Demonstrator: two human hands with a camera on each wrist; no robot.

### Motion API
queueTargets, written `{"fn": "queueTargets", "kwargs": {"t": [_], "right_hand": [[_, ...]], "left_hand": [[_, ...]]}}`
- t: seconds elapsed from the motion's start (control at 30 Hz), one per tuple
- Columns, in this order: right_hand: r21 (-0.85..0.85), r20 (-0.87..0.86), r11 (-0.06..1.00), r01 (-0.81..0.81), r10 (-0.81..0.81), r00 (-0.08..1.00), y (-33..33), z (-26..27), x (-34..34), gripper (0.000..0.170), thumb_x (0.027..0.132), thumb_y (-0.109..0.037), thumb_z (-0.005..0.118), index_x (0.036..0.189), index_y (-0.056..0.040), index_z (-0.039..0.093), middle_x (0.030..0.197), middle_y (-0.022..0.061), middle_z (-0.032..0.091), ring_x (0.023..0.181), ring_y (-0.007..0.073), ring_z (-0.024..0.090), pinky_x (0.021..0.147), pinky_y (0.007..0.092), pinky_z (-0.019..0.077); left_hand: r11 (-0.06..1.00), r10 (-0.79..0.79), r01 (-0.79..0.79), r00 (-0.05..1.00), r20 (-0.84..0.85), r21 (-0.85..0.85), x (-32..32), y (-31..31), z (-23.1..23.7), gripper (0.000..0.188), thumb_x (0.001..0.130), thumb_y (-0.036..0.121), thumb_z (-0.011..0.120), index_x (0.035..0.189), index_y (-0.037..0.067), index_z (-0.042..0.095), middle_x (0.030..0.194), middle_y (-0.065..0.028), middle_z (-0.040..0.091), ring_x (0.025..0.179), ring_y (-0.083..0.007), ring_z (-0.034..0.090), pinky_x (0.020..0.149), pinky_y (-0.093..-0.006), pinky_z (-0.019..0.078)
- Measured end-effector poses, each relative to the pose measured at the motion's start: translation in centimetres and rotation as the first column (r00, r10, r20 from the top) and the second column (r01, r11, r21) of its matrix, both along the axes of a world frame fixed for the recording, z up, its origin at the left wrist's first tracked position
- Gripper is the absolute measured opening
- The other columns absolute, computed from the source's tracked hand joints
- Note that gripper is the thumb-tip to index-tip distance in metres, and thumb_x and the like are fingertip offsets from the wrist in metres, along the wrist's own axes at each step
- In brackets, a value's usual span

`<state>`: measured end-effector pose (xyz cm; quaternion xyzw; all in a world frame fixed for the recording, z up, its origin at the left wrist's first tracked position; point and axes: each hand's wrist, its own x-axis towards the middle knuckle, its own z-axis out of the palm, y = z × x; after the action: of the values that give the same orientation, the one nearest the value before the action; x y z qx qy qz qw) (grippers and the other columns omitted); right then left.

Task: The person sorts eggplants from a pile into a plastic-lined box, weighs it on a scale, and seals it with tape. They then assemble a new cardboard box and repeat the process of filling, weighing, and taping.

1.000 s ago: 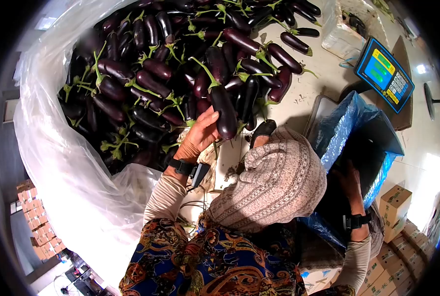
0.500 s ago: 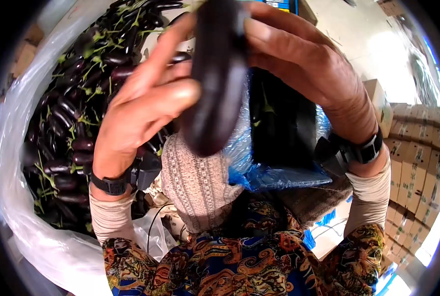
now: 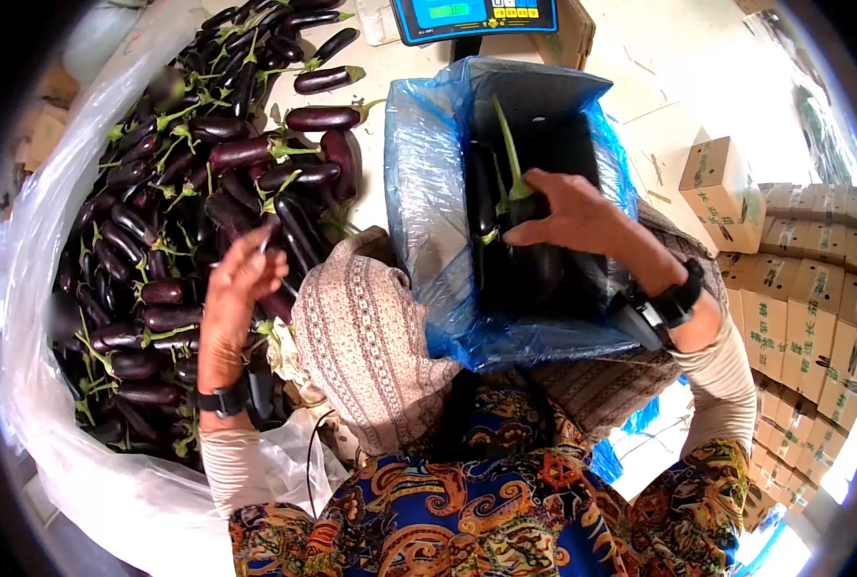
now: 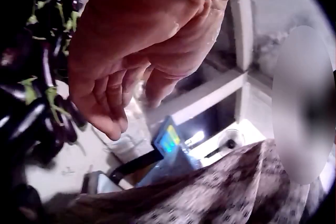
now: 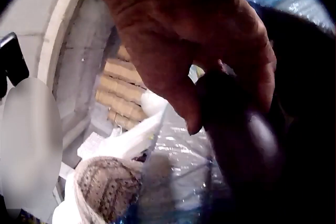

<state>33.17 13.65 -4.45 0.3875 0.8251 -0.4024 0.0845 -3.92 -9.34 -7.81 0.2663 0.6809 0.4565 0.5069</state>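
Note:
Inside a blue-plastic-lined box, my right hand holds a dark purple eggplant by its stem end. Thumb and fingers lie on either side of it in the right wrist view. Its long green stem points toward the box's far side. Next to it in the box lies another eggplant, and shadow hides much of the interior. My left hand hovers over the right edge of a large eggplant pile. Its fingers hang loosely bent with nothing between them, as the left wrist view shows.
Clear plastic sheeting surrounds the pile on the left. A blue scale display stands beyond the box. Stacked cartons and a single carton are at the right. Patterned knit fabric covers the knee between pile and box.
The eggplant, held up before the camera between both hands half a second ago, has gone down into the box with my right hand. My left hand has let go and moved back toward the pile.

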Motion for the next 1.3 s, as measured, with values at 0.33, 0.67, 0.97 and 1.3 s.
{"fn": "queueTargets", "kwargs": {"t": [0.33,0.67,0.97,1.3], "right_hand": [[0.022,0.301,1.000,-0.002,-0.004,0.954,-0.9,-9.5,-4.1,0.062,0.085,-0.050,0.059,0.097,0.0104,0.068,0.105,0.0290,0.067,0.103,0.0401,0.065,0.091,0.0446,0.0505],[0.137,0.296,0.956,-0.258,0.209,0.932,-2.3,-11.8,-3.5,0.044,0.084,-0.025,0.061,0.124,-0.0088,0.057,0.111,0.0260,0.065,0.101,0.0454,0.062,0.086,0.0520,0.0515],[0.132,0.209,0.971,-0.199,0.169,0.963,-0.8,-14.9,-2.1,0.044,0.082,-0.028,0.064,0.119,-0.0060,0.061,0.103,0.0274,0.067,0.097,0.0458,0.063,0.084,0.0518,0.0516],[0.077,0.155,0.996,-0.042,0.030,0.987,-1.7,-13.5,-2.6,0.063,0.079,-0.039,0.065,0.122,0.0053,0.051,0.112,0.0293,0.063,0.110,0.0424,0.059,0.095,0.0461,0.0472]], "left_hand": [[0.963,0.215,-0.189,0.970,0.118,-0.193,0.4,-14.8,-13.2,0.048,0.090,0.028,0.065,0.130,0.002,0.056,0.106,-0.0103,0.069,0.094,-0.0181,0.066,0.081,-0.0292,0.0514],[0.847,0.459,-0.494,0.866,-0.198,-0.196,-0.5,-24.1,-17.0,0.029,0.087,0.013,0.062,0.113,0.001,0.065,0.095,-0.0111,0.070,0.083,-0.0207,0.069,0.075,-0.0339,0.0536],[0.851,0.213,-0.493,0.013,-0.977,0.179,-7.8,-25.3,-12.4,0.058,0.074,0.005,0.069,0.129,0.001,0.048,0.117,-0.0247,0.056,0.105,-0.0454,0.052,0.093,-0.0503,0.0420],[0.584,0.162,-0.806,0.235,-0.958,-0.098,-16.5,-25.2,-17.3,0.074,0.065,0.041,0.079,0.115,-0.005,0.051,0.112,-0.0322,0.058,0.106,-0.0501,0.052,0.090,-0.0521,0.0455]]}}
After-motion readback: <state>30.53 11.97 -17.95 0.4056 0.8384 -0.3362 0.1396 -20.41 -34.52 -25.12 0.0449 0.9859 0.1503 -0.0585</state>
